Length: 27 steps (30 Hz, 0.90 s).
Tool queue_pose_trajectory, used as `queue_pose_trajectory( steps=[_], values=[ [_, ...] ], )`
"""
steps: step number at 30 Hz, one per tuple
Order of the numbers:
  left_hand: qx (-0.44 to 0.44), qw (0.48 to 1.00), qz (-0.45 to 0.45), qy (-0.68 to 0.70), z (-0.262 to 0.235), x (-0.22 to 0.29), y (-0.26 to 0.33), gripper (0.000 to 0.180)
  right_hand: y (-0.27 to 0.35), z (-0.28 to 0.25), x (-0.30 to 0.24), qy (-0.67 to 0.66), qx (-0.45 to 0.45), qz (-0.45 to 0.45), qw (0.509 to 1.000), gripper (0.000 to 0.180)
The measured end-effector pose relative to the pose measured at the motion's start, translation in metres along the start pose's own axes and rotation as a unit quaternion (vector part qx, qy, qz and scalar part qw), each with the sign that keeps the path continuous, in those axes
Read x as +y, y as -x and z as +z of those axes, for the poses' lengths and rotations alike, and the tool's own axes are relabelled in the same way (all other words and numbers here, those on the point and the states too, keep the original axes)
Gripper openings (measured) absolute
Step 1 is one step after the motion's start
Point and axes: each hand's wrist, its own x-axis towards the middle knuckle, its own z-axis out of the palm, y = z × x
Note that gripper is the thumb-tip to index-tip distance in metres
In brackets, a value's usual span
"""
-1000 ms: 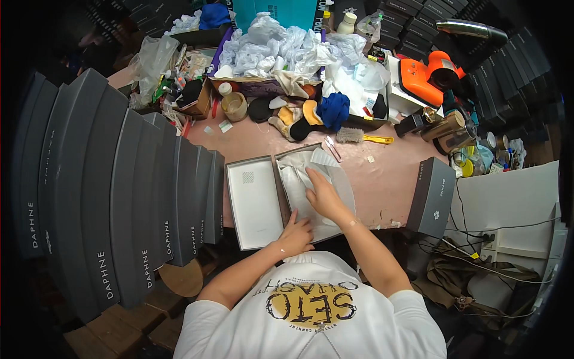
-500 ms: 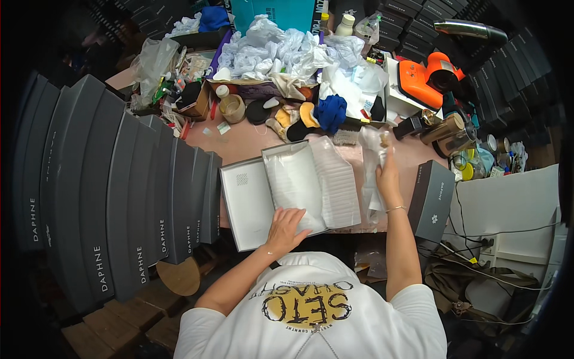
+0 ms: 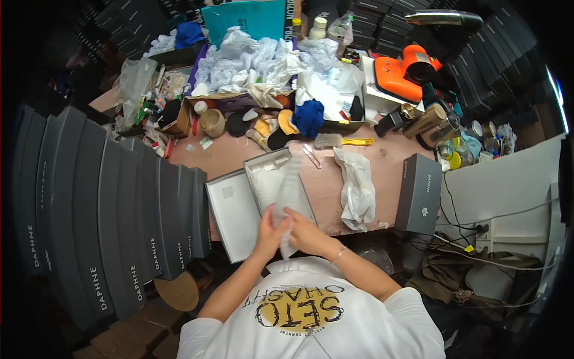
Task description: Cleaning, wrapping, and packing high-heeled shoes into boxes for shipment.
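Both my hands meet over the near end of an open grey shoebox (image 3: 308, 205), pinching a folded sheet of white ribbed foam wrap (image 3: 291, 176). My left hand (image 3: 272, 230) grips its left side, and my right hand (image 3: 306, 233) closes on it from the right. White packing material (image 3: 266, 179) shows inside the box; what lies under it is hidden. Against the box's left side rests the pale inside of its lid (image 3: 236, 215), with a small printed square. To the right, a crumpled white wrapped bundle (image 3: 357, 190) lies alone on the pink tabletop (image 3: 326, 209).
Grey shoeboxes (image 3: 113, 209) stand in a row at left, another (image 3: 418, 194) at right. Beyond my hands lie small snips (image 3: 311, 155), a yellow-handled brush (image 3: 353, 142) and a blue cloth (image 3: 309, 118). Farther back are crumpled white paper (image 3: 251, 63) and an orange device (image 3: 397, 78).
My right hand has let go of the wrapped bundle, now on the table, and moved left to join my left hand. The foam wrap, previously flat beside the box, is lifted and folded.
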Motion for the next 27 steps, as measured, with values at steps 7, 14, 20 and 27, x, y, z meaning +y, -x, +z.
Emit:
queue_pose_trajectory(
  steps=[7,14,20,27],
  values=[
    [0.309,0.945,0.099,0.046,-0.147,0.022,0.066,0.038,-0.033,0.019,-0.041,-0.005,-0.018,-0.093,0.995,0.061],
    [0.158,0.787,0.3,-0.515,-0.063,0.094,0.101,0.055,-0.06,0.151,0.01,0.167,-0.204,-0.121,0.957,0.055],
    [0.098,0.874,0.041,-0.475,-0.126,-0.045,0.026,0.055,-0.041,0.051,0.012,0.192,0.078,0.076,0.975,0.051],
    [0.092,0.915,0.114,-0.376,-0.101,0.019,0.007,0.071,-0.029,0.034,0.027,0.036,0.036,0.088,0.995,0.047]
  ],
)
